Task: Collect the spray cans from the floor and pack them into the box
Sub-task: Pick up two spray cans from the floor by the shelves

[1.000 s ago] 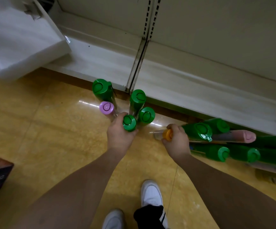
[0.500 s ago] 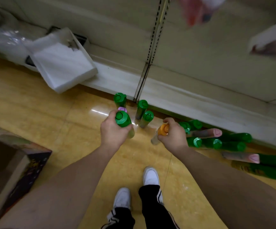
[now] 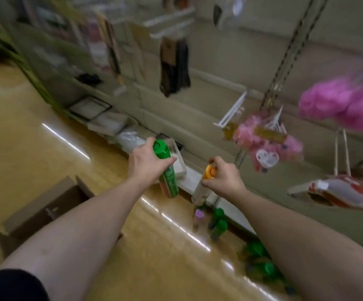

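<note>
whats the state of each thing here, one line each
left hand, gripping the green-capped can
green-capped can, held off the floor, tilted, cap on
right hand, gripping the orange-capped can near its top
orange-capped can, held off the floor, cap on
box, on the floor, top open, contents hidden
purple-capped can, upright on the floor
standing green cans, upright beside it
blurred green cans, on the floor, pose unclear

Box point(image 3: 44, 210) on floor point(image 3: 35, 148), left of cans point(image 3: 217, 223) by shelf base point(image 3: 239, 220).

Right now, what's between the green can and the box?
Head view: only bare floor and the left forearm separate the green can from the box.
</note>
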`<move>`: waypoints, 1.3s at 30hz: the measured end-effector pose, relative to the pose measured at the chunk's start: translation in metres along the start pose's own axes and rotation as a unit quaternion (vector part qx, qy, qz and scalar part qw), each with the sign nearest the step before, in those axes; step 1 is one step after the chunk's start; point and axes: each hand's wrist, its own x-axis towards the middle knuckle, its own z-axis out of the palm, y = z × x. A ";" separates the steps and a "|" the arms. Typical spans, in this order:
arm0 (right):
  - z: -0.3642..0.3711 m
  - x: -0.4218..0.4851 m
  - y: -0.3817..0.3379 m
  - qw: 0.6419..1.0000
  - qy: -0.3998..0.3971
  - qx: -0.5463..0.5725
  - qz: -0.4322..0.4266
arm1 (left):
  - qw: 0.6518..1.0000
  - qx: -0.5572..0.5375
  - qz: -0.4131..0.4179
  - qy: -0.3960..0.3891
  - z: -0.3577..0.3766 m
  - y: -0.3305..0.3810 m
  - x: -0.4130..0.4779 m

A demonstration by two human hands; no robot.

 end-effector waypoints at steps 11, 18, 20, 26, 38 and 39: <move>-0.043 -0.016 -0.219 0.967 -0.017 -0.037 -0.251 | 0.966 0.051 -0.105 0.229 -0.244 -0.008 -0.053; 0.000 -0.040 -0.340 0.938 -0.051 -0.011 -0.342 | 0.940 0.111 -0.142 0.291 -0.342 -0.075 -0.088; 0.018 -0.046 -0.371 0.930 -0.070 -0.021 -0.360 | 0.934 0.123 -0.160 0.294 -0.364 -0.099 -0.093; 0.083 -0.059 -0.444 0.913 -0.107 -0.019 -0.394 | 0.920 0.111 -0.217 0.308 -0.406 -0.173 -0.098; 0.222 -0.014 -0.521 0.896 -0.165 -0.094 -0.401 | 0.893 0.131 -0.325 0.283 -0.408 -0.296 -0.044; 0.237 -0.004 -0.524 0.893 -0.178 -0.102 -0.399 | 0.890 0.135 -0.337 0.275 -0.404 -0.307 -0.036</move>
